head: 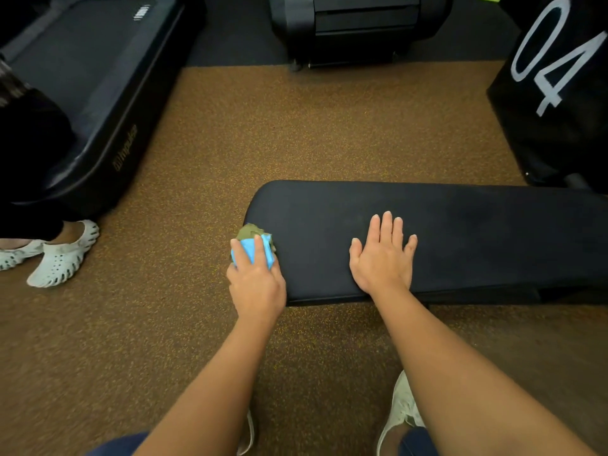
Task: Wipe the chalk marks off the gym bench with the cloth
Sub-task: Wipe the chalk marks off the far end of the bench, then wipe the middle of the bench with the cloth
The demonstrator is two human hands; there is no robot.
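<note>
The black padded gym bench (467, 225) runs from centre to the right edge of the view. At its left end my left hand (256, 278) grips a bunched blue and olive-green cloth (253, 243) and holds it against the pad's near left corner. My right hand (383, 255) lies flat on the bench top with its fingers straight and spread, palm down, a short way right of the cloth. The pad looks dark and even; faint pale smudges show toward its right part.
Brown speckled rubber flooring (263, 133) surrounds the bench. A black treadmill (98, 93) stands at the left, another machine (358, 28) at the back, a black box marked 04 (559, 77) at the right. Another person's white clogs (62, 255) stand at the left. My shoes (399, 413) are below.
</note>
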